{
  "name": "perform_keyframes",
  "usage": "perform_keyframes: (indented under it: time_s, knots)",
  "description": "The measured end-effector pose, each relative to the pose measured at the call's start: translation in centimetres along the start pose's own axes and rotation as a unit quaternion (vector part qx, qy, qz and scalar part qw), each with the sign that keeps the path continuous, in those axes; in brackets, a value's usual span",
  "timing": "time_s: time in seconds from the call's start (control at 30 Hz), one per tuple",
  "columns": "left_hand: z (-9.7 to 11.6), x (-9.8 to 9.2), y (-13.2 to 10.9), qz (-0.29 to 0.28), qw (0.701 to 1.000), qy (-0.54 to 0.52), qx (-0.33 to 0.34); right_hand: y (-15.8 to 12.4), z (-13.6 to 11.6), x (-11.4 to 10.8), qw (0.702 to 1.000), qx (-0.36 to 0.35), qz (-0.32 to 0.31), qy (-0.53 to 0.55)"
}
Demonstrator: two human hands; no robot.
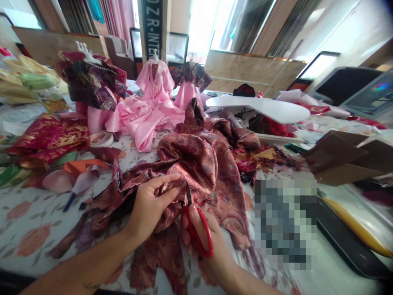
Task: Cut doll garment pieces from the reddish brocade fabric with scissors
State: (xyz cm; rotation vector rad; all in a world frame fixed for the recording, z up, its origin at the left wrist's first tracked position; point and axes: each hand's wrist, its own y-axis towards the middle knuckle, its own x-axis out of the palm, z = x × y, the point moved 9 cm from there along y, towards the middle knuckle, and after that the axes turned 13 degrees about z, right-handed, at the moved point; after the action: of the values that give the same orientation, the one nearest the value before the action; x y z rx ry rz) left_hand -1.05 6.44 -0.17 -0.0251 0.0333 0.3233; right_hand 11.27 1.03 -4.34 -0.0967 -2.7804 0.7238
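Note:
My left hand (150, 205) is closed, pinching a fold of shiny reddish-brown patterned fabric (196, 159) between thumb and fingers. Wrapped round the red handles of a pair of scissors (208, 239) is my right hand (205, 241). The dark blades point up and away beside the pinched fold, touching the fabric; whether they are closed is hard to make out. The cloth lies in a rumpled heap over the middle of the table, with strips trailing to the left and toward me.
Small dress forms in pink (155, 82) and dark patterned clothes (96, 82) stand at the back. Magenta-gold cloth (50, 137) lies at left. A white curved board (258, 107), brown cardboard (350, 157) and a black flat object (346, 239) are at right. The tablecloth (30, 213) is flowered.

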Motion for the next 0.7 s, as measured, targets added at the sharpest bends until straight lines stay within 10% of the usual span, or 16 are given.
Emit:
perform_keyframes:
  time_s: [0.7]
  knots:
    - [0.66,0.54,0.13,-0.035,0.999,-0.02,-0.01,-0.02,-0.37,-0.19,0.999,-0.052,-0.007,0.002]
